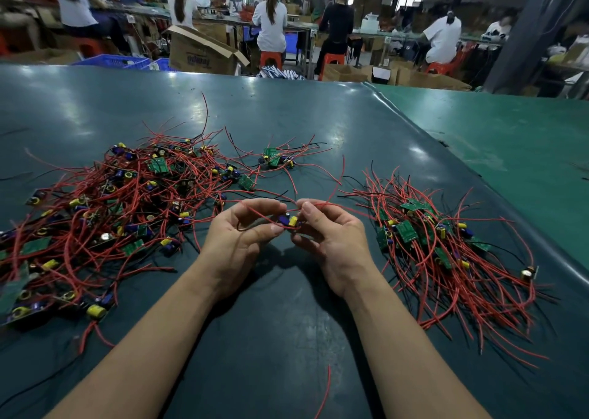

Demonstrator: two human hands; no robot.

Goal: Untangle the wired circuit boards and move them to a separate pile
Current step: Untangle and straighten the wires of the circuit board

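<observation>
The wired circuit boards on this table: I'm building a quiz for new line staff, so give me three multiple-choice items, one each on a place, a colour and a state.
1. Where does the tidier pile lie?
A. by the right hand
B. by the left hand
C. in a crate

2. Most wires are:
A. blue
B. red
C. white

3. The held board is:
A. flat on the table
B. pinched by both hands
C. in one hand

A: it lies beside the right hand.
B: red strands dominate both piles.
B: the left hand and right hand meet on it.

Head camera looks forward and down, close over the table (pixel 318 116).
</observation>
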